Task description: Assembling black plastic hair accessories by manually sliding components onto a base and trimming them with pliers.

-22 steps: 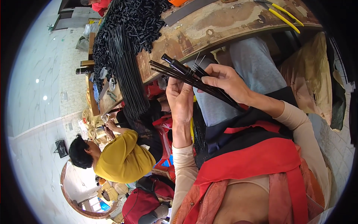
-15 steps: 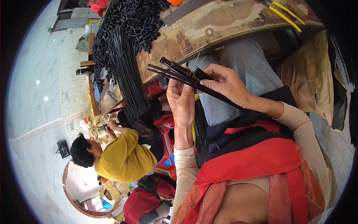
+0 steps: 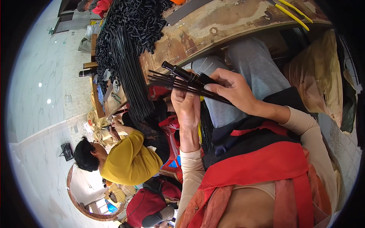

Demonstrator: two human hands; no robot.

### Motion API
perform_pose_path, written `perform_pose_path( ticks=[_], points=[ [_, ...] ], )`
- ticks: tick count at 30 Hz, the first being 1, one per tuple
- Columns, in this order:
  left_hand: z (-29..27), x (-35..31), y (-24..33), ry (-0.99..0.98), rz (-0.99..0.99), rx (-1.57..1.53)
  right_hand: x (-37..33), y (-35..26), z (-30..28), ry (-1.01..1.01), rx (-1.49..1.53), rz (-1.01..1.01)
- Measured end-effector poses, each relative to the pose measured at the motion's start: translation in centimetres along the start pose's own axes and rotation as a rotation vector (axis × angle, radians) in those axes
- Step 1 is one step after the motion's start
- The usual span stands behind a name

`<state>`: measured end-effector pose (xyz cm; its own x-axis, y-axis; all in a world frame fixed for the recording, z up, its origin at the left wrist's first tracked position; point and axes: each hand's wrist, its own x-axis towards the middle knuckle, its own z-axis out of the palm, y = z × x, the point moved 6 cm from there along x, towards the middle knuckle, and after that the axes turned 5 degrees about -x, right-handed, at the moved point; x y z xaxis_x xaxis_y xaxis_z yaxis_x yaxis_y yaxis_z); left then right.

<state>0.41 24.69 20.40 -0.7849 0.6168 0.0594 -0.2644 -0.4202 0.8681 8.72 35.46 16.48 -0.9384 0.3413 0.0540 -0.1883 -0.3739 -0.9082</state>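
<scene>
My left hand is raised in front of my lap, its fingers closed around a glossy black tube and several thin black rods. The tube lies tilted, its thicker end pointing to the upper left. From the right, my right hand pinches the same rods between thumb and fingers, and they run on beneath its palm. A few fine wire-like tips stick up between the hands. How the rods join the tube, if they do, is hidden by the fingers.
On the worn wooden table lie a heap of short black tubes and a long bundle of black rods overhanging its edge. Yellow-handled pliers rest at the far right. A co-worker in a yellow top sits at left.
The rods have fanned apart at their left ends and sit slightly lower. My right hand has shifted a little to the right along them; my left hand still holds the tube.
</scene>
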Motion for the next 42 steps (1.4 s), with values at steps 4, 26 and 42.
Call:
perform_pose_path(
  ticks=[4,26,42],
  points=[
    [-0.3,0.1,-0.2,-0.017,-0.004,0.019,-0.1,0.2,-0.3,0.043,-0.01,-0.001],
    [-0.6,0.1,1.2,-0.095,-0.199,-0.023,1.1,0.8,0.8,-0.215,0.403,0.323],
    [-1.7,0.7,1.5,-0.143,-0.243,-0.009,1.5,0.4,1.5,-0.36,0.601,0.436]
  ],
)
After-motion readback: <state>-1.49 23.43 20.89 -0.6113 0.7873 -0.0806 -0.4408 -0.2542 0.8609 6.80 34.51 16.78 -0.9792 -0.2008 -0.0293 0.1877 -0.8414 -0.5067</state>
